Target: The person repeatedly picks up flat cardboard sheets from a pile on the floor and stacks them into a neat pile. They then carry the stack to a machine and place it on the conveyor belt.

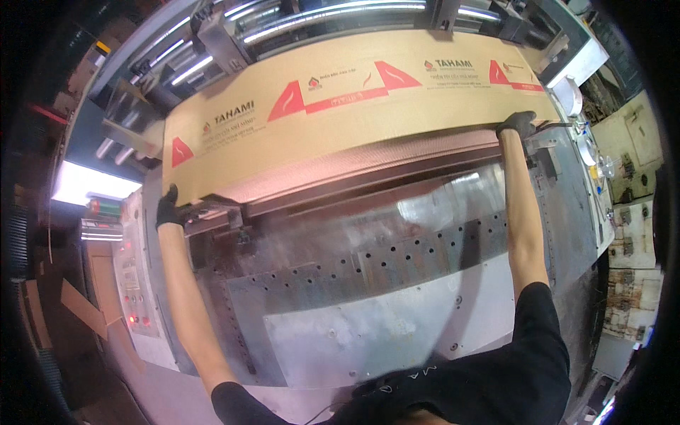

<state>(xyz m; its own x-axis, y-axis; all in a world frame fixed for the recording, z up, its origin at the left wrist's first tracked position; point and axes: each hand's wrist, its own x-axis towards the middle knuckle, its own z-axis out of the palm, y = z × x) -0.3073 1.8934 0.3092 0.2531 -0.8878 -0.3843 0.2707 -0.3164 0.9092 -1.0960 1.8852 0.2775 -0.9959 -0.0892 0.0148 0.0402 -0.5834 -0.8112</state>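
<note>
A wide brown cardboard sheet (354,124), printed in red and black, spans the machine in front of me. My left hand (168,206), in a dark glove, is closed on the sheet's near left corner, thumb on top and fingers mostly hidden. Out at the near right edge, my right hand (518,123), gloved the same way, grips the sheet with its fingers partly beneath. Both arms are stretched far apart. Under the sheet's near edge shows a pinkish ribbed surface (340,173), bordered by a dark metal bar.
Metal rollers (333,10) and brackets run along the machine's far side. Nearer lies a metal bed (397,319) with rows of holes. A control panel (134,283) with lit red buttons stands at left, beside cardboard pieces (83,308). Knobs and fittings (586,150) line the right side.
</note>
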